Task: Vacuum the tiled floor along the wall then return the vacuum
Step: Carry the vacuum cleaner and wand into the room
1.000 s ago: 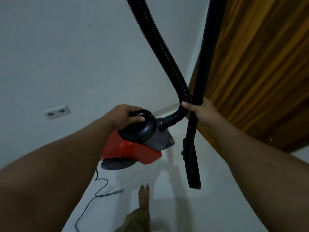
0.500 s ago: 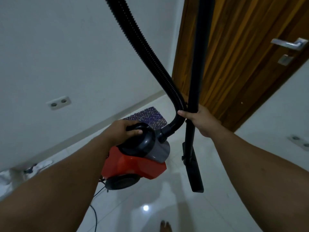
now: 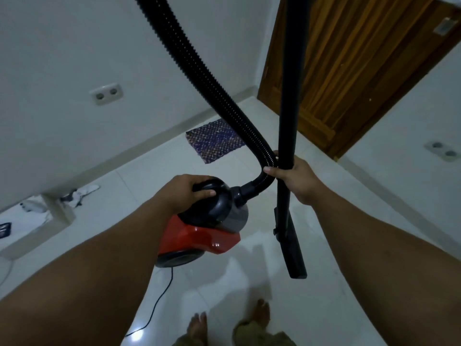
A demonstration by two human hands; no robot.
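Now that our view has swung from wall to room, our left hand [image 3: 189, 189] grips the red-and-grey canister vacuum [image 3: 202, 228] aloft, right hand [image 3: 296, 178] clasps black wand [image 3: 287, 146] and hose [image 3: 212, 81] — likely carrying it back.

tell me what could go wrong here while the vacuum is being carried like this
1. The power cord trails on the tiled floor just ahead of the bare feet; it might trip or snag.
2. The right hand clamps both wand and hose; the hanging nozzle could swing into the wooden door.
3. The left hand alone carries the vacuum body; it could slip.
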